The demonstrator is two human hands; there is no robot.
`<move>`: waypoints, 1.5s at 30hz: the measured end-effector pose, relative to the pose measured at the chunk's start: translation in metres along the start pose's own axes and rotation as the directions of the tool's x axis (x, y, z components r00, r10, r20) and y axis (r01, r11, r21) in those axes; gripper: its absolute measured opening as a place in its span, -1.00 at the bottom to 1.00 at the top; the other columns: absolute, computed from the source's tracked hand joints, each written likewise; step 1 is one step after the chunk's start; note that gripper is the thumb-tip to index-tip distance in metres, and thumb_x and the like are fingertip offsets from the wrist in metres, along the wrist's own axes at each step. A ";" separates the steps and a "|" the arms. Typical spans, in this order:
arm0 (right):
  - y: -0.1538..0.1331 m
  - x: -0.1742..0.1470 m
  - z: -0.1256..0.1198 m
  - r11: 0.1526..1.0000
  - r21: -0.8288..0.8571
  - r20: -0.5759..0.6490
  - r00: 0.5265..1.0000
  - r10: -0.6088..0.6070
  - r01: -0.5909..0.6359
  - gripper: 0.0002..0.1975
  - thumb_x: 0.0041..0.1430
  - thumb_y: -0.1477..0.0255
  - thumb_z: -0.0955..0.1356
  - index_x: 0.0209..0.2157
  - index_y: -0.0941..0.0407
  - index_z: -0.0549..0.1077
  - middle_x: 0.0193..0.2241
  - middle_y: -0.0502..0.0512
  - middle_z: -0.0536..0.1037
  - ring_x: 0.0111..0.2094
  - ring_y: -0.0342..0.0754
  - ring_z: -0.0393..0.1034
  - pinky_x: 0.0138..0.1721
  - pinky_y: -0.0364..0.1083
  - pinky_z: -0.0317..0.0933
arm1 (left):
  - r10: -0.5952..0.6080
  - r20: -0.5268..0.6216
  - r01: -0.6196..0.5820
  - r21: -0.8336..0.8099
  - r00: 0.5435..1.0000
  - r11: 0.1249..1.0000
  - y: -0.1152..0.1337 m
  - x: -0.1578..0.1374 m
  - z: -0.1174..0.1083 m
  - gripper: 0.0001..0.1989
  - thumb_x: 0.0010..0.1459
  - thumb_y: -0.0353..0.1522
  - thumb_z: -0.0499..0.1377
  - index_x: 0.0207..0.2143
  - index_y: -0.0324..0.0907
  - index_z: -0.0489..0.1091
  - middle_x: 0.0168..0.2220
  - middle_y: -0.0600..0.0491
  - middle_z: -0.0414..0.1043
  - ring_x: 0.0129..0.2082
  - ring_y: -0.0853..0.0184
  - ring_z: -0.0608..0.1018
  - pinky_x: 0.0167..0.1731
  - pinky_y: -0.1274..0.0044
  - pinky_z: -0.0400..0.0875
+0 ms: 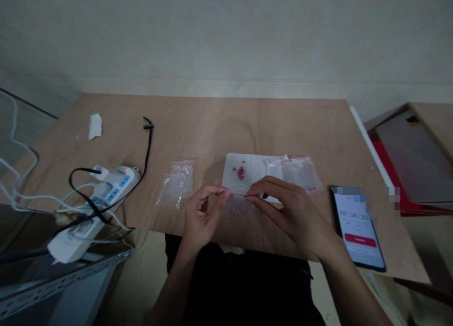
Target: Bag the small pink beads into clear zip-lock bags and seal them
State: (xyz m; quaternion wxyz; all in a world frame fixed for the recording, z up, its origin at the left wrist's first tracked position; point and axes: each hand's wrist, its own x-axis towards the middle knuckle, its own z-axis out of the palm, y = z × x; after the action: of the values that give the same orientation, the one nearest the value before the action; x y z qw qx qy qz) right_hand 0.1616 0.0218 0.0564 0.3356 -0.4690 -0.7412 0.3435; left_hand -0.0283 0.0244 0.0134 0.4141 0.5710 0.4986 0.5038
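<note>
Between my two hands hangs a small clear zip bag (238, 205) with a few pinkish beads low inside it. My left hand (205, 212) pinches the bag's red-lined top edge at one end. The other end is pinched by thumb and fingertips of my right hand (286, 205). Just behind the bag lies a white sheet (229, 168) bearing a small cluster of dark pink beads (241, 173). Several clear zip bags (295, 168) overlap the sheet's right part, with some pink beads in a lower corner. Flat bags (177, 182) with red strips lie left of my hands.
A white power strip (122, 177) with plugs and tangled cables sits at the table's left edge. A black cable (148, 149) runs across the wood. Right of my hands lies a phone (357, 227) showing a timer. A white scrap (95, 126) lies at the back left.
</note>
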 end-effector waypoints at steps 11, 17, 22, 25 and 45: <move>0.009 -0.005 0.030 0.849 0.487 -0.295 0.877 0.380 -0.204 -0.89 0.07 0.35 0.43 -0.48 0.07 0.55 -0.51 0.01 0.61 -0.45 -0.08 0.48 -0.39 -0.11 0.36 | 0.025 -0.111 -0.034 -0.078 0.994 0.996 0.007 -0.003 0.008 -0.79 0.10 -0.19 0.28 -0.45 -0.15 0.50 -0.47 0.05 0.59 -0.44 0.34 0.61 -0.42 0.55 0.50; 0.010 -0.008 0.027 0.935 0.289 -0.338 0.892 0.301 -0.206 -0.87 0.14 0.38 0.39 -0.47 0.08 0.52 -0.51 0.01 0.57 -0.42 -0.08 0.44 -0.32 -0.08 0.31 | 0.027 -0.046 -0.027 0.016 0.999 1.000 0.010 0.000 0.004 -0.77 0.14 -0.20 0.24 -0.45 -0.16 0.50 -0.51 0.06 0.57 -0.50 0.36 0.59 -0.47 0.57 0.47; 0.011 -0.004 0.035 0.874 0.457 -0.277 0.908 0.316 -0.165 -0.91 0.05 0.35 0.44 -0.38 0.06 0.56 -0.43 0.02 0.61 -0.39 -0.09 0.45 -0.33 -0.10 0.32 | 0.057 -0.089 -0.053 0.043 0.994 0.998 0.010 0.000 0.007 -0.74 0.14 -0.22 0.25 -0.52 -0.19 0.45 -0.57 0.06 0.54 -0.55 0.38 0.58 -0.50 0.60 0.46; 0.011 -0.001 0.039 0.840 0.507 -0.245 0.903 0.354 -0.192 -0.91 0.03 0.36 0.44 -0.49 0.07 0.55 -0.52 0.00 0.59 -0.44 -0.09 0.45 -0.36 -0.10 0.33 | 0.035 -0.094 -0.033 0.025 0.995 0.999 0.007 -0.003 0.011 -0.73 0.15 -0.22 0.24 -0.53 -0.20 0.42 -0.58 0.06 0.52 -0.56 0.39 0.56 -0.52 0.61 0.44; 0.011 -0.008 0.040 0.789 0.595 -0.236 0.905 0.353 -0.152 -0.90 0.00 0.37 0.50 -0.51 0.07 0.55 -0.56 -0.02 0.55 -0.49 -0.15 0.41 -0.42 -0.15 0.30 | -0.089 0.141 0.098 -0.057 0.986 0.994 0.007 -0.004 0.010 -0.90 0.08 -0.32 0.30 -0.37 -0.17 0.53 -0.39 0.00 0.63 -0.39 0.29 0.64 -0.37 0.52 0.54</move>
State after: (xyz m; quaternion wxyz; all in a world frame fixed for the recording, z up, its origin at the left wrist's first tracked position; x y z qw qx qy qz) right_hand 0.1367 0.0103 0.0241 0.5299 -0.4964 -0.4676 0.5041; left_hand -0.0171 0.0195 0.0182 0.4887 0.5672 0.4786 0.4586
